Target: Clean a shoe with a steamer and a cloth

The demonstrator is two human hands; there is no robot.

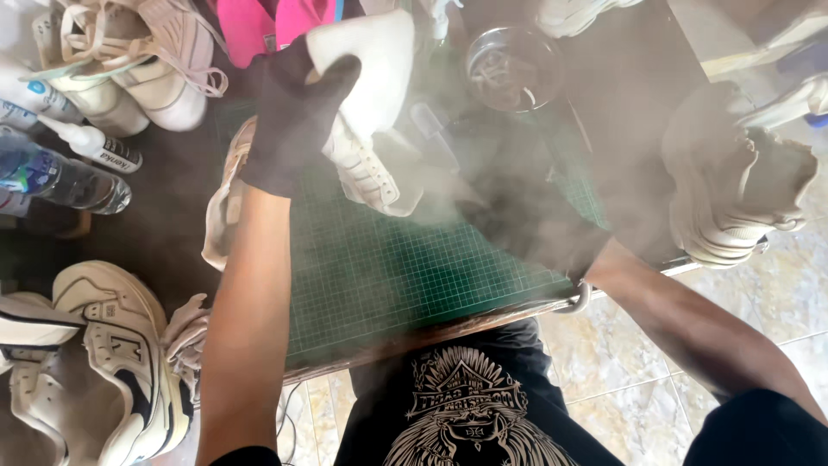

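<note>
Green grid cutting mat (379, 276) on a dark table (164, 233). Round glass bowl (515, 67) at the mat's far edge, contents too hazy to tell. Far left: clear plastic water bottle (65, 179) lying down, small white squeeze bottle (95, 143) just beside it. Pale laced sneakers (129, 69) top left, pink item (259, 26) next to them. White-and-black sneakers (121, 362) lower left. Beige chunky sneaker (733, 185) at the right table edge. Marbled tile floor (621, 345) below.
</note>
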